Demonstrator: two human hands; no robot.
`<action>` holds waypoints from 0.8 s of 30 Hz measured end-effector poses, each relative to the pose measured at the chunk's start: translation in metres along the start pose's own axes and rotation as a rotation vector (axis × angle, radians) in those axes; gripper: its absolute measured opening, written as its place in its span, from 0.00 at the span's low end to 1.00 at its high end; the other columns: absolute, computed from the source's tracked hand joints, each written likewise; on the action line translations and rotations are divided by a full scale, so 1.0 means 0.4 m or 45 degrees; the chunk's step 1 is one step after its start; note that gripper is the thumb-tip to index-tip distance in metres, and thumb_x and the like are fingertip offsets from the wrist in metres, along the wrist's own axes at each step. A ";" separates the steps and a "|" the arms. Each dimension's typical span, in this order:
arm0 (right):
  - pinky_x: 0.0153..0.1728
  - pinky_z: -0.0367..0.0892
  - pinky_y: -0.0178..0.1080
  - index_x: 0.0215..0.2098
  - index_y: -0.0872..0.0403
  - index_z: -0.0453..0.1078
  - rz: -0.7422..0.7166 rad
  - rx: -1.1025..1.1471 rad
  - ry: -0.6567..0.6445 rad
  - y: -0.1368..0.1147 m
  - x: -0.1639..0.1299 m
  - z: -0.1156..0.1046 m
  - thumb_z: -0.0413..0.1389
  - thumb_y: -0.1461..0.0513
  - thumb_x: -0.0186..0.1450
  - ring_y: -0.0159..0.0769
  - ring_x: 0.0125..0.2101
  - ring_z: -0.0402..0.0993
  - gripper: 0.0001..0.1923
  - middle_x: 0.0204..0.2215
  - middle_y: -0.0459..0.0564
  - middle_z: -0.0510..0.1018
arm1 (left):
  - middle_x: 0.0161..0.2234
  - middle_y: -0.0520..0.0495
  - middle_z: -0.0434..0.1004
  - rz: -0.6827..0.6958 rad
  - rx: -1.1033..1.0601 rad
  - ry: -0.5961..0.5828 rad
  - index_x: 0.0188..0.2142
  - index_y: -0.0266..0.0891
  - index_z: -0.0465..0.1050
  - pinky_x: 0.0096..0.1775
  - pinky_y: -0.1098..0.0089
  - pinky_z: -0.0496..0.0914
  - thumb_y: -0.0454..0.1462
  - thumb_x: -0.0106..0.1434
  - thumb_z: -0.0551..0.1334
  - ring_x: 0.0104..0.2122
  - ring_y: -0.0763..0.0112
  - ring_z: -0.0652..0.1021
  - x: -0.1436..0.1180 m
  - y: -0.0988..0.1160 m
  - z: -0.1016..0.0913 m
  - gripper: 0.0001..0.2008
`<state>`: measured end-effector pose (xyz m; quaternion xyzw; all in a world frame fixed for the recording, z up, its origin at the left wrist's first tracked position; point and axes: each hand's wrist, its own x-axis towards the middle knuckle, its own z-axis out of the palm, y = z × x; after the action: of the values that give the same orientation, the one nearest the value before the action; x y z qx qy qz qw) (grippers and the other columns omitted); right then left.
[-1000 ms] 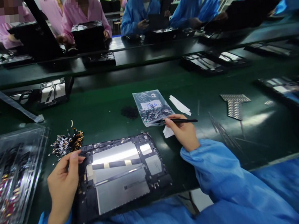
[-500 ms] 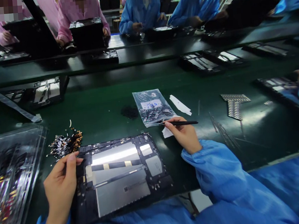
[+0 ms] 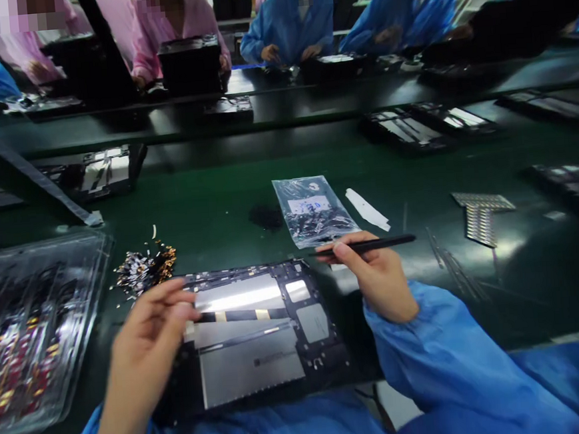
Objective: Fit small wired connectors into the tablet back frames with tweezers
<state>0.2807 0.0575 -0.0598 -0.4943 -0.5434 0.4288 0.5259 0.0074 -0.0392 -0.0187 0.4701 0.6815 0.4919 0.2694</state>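
Plastic bag point(image 3: 314, 210) holds dark parts; right hand point(image 3: 377, 278) grips stylus point(image 3: 372, 244) (left hand point(image 3: 146, 345) loosely open).

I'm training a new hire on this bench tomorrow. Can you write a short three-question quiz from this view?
1. True or false: the right hand holds a thin black stick tool.
2. Which lies just beyond that tool? A) clear plastic bag of small dark parts B) a red mug C) a roll of yellow tape
3. Fill in: the left hand hovers over the upper left corner of the open black tablet ____.

Key: 1 true; 2 A; 3 frame
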 end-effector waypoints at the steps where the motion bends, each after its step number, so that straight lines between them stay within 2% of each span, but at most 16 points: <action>1: 0.34 0.76 0.42 0.30 0.50 0.68 0.039 0.079 -0.103 -0.024 -0.012 0.024 0.61 0.51 0.58 0.39 0.29 0.79 0.13 0.28 0.47 0.81 | 0.34 0.47 0.79 0.005 -0.049 -0.207 0.45 0.39 0.71 0.35 0.73 0.75 0.42 0.58 0.62 0.31 0.71 0.79 -0.010 0.014 0.009 0.16; 3: 0.32 0.77 0.40 0.30 0.50 0.69 0.134 0.243 -0.322 -0.064 -0.034 0.072 0.62 0.53 0.58 0.38 0.28 0.80 0.11 0.28 0.47 0.81 | 0.37 0.46 0.78 0.038 -0.141 -0.487 0.46 0.39 0.70 0.36 0.73 0.75 0.38 0.58 0.62 0.33 0.71 0.79 -0.027 0.033 0.032 0.15; 4: 0.32 0.77 0.39 0.29 0.50 0.69 0.181 0.310 -0.418 -0.079 -0.044 0.094 0.62 0.53 0.58 0.37 0.28 0.80 0.11 0.27 0.47 0.81 | 0.39 0.46 0.77 0.069 -0.153 -0.537 0.46 0.39 0.70 0.37 0.73 0.75 0.37 0.58 0.62 0.33 0.72 0.79 -0.034 0.039 0.044 0.16; 8: 0.31 0.77 0.38 0.30 0.50 0.69 0.314 0.452 -0.633 -0.109 -0.067 0.157 0.62 0.54 0.58 0.37 0.26 0.79 0.10 0.27 0.46 0.81 | 0.39 0.48 0.76 0.172 -0.136 -0.534 0.43 0.40 0.71 0.38 0.75 0.74 0.35 0.58 0.62 0.34 0.74 0.78 -0.048 0.043 0.076 0.12; 12: 0.29 0.75 0.34 0.28 0.51 0.68 0.459 0.543 -0.660 -0.118 -0.074 0.181 0.64 0.53 0.56 0.34 0.24 0.78 0.13 0.25 0.46 0.81 | 0.31 0.51 0.75 -0.009 -0.238 -0.526 0.36 0.39 0.71 0.32 0.77 0.74 0.36 0.58 0.63 0.28 0.76 0.76 -0.053 0.042 0.078 0.06; 17: 0.25 0.71 0.27 0.28 0.53 0.68 0.696 0.635 -0.648 -0.125 -0.080 0.193 0.66 0.55 0.54 0.28 0.21 0.77 0.14 0.23 0.45 0.80 | 0.25 0.53 0.71 -0.334 -0.494 -0.617 0.34 0.37 0.70 0.23 0.77 0.73 0.38 0.55 0.63 0.23 0.77 0.72 -0.056 0.037 0.077 0.08; 20: 0.23 0.70 0.25 0.26 0.54 0.69 0.800 0.709 -0.671 -0.119 -0.079 0.199 0.67 0.55 0.52 0.26 0.20 0.76 0.14 0.22 0.44 0.80 | 0.24 0.53 0.69 -0.397 -0.550 -0.623 0.33 0.36 0.70 0.22 0.78 0.73 0.38 0.54 0.64 0.24 0.77 0.72 -0.055 0.036 0.079 0.09; 24: 0.24 0.70 0.24 0.25 0.55 0.71 0.877 0.734 -0.711 -0.109 -0.077 0.200 0.66 0.55 0.53 0.25 0.21 0.76 0.13 0.22 0.45 0.80 | 0.25 0.53 0.69 -0.377 -0.521 -0.634 0.34 0.35 0.70 0.23 0.78 0.73 0.38 0.54 0.63 0.24 0.78 0.72 -0.058 0.034 0.078 0.09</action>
<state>0.1961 0.0251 -0.0275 -0.3465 -0.3289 0.8241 0.3044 0.0480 -0.0461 -0.0199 0.4079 0.5431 0.4442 0.5843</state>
